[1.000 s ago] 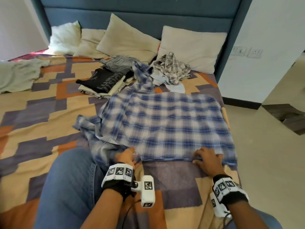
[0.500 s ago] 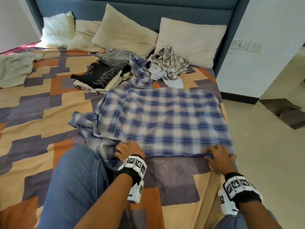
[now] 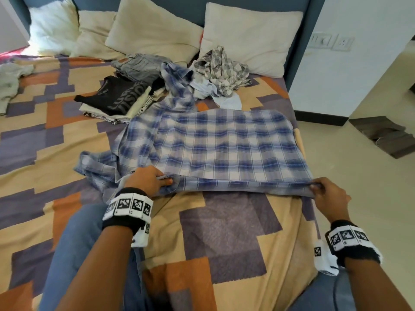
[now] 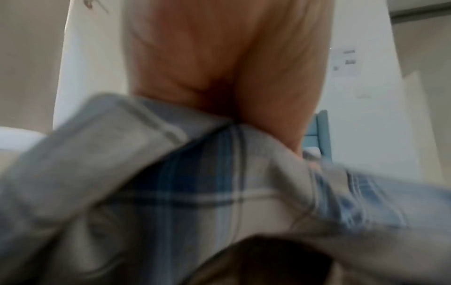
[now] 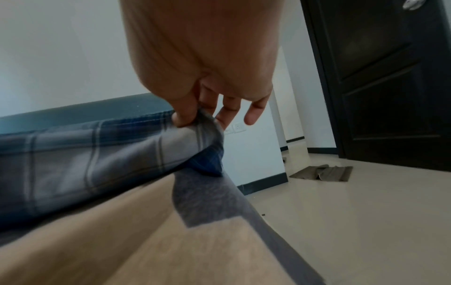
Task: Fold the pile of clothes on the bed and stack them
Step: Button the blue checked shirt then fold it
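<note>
Two hands lift the near hem of a blue plaid shirt [image 3: 224, 144] spread on a patterned bed cover [image 3: 224, 232].

The shirt lies at the centre of the bed, collar toward twelve o'clock, one sleeve bunched at nine o'clock. The left hand [image 3: 147, 179] grips the hem at seven o'clock, fingers curled round the cloth. The right hand [image 3: 330, 196] pinches the hem corner at five o'clock between thumb and forefinger; its other fingers hang loose. A folded stack [image 3: 116, 101] topped by a black T-shirt sits at eleven o'clock, and unfolded clothes [image 3: 221, 68] lie at twelve o'clock beside the pillows [image 3: 251, 34]. This looks like the first fold: next, carry the hem toward twelve o'clock, both hands level, and lay it down flat.
</note>
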`<move>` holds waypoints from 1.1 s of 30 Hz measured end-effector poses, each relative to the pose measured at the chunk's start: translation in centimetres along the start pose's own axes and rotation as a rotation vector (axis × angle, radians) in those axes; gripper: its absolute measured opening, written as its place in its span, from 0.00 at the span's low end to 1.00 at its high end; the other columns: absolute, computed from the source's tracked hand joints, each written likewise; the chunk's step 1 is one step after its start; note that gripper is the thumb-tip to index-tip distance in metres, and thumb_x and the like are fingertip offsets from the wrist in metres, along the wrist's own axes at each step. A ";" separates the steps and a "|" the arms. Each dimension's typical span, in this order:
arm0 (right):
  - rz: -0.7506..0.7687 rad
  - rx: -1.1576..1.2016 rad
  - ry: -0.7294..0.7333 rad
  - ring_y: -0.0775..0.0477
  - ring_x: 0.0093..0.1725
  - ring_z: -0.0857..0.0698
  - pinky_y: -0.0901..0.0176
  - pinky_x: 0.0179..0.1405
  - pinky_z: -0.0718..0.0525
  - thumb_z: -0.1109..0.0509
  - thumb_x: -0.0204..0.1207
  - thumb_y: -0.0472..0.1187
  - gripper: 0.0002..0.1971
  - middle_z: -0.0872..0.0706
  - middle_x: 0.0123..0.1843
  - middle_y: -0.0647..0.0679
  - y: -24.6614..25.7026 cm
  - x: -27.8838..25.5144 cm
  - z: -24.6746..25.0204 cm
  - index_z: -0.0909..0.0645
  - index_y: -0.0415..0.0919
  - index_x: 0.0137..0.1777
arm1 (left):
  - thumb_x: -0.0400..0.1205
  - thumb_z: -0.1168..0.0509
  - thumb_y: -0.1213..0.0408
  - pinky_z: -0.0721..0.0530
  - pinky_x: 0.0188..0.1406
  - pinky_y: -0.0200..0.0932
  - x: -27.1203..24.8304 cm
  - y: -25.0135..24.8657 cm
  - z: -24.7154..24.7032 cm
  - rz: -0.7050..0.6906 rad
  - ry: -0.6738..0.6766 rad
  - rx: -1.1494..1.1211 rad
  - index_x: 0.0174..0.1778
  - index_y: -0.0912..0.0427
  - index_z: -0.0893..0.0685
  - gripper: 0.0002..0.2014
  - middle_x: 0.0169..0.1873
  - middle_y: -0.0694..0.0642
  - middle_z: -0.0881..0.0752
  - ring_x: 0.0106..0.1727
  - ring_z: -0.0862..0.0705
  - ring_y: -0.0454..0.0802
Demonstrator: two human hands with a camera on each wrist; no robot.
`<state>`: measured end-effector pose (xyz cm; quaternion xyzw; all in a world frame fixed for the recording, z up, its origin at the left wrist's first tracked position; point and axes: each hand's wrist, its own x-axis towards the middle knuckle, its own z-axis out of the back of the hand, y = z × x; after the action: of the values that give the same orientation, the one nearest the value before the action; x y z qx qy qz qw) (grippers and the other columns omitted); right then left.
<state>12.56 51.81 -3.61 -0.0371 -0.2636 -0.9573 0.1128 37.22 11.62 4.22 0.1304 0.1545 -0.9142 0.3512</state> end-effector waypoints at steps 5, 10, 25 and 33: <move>-0.035 0.379 -0.151 0.32 0.48 0.14 0.44 0.50 0.18 0.29 0.82 0.41 0.08 0.13 0.44 0.35 0.3 1.9 -0.3 0.17 0.34 0.51 | 0.80 0.32 0.45 0.19 0.49 0.46 3.4 -0.1 0.6 -0.136 0.045 0.025 0.47 0.54 0.09 0.16 0.47 0.57 0.11 0.51 0.14 0.57; -0.020 0.521 -0.180 0.38 0.43 0.15 0.40 0.43 0.13 0.30 0.82 0.46 0.03 0.13 0.43 0.37 3.0 6.8 -1.0 0.21 0.50 0.48 | 0.72 0.33 0.34 0.14 0.43 0.53 8.7 -0.7 3.4 -0.204 -0.235 0.066 0.44 0.42 0.10 0.18 0.46 0.52 0.10 0.48 0.14 0.56; -0.237 -0.038 0.074 0.28 0.59 0.18 0.40 0.60 0.23 0.31 0.81 0.51 0.17 0.14 0.57 0.31 4.4 15.0 -5.2 0.19 0.39 0.61 | 0.71 0.27 0.73 0.31 0.63 0.68 17.6 -5.1 0.2 -0.099 -0.603 0.298 0.53 0.60 0.13 0.15 0.58 0.65 0.19 0.63 0.25 0.68; -0.345 0.066 0.099 0.27 0.66 0.21 0.34 0.69 0.26 0.28 0.79 0.51 0.25 0.17 0.64 0.30 4.2 12.0 -4.7 0.25 0.36 0.69 | 0.72 0.29 0.74 0.25 0.63 0.67 13.0 -10.6 -6.1 -0.375 -0.524 0.115 0.66 0.58 0.18 0.25 0.71 0.63 0.23 0.70 0.24 0.66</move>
<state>1.79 43.56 -3.95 0.0598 -0.2916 -0.9539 -0.0389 21.40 13.53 -3.87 -0.1206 0.0282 -0.9726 0.1966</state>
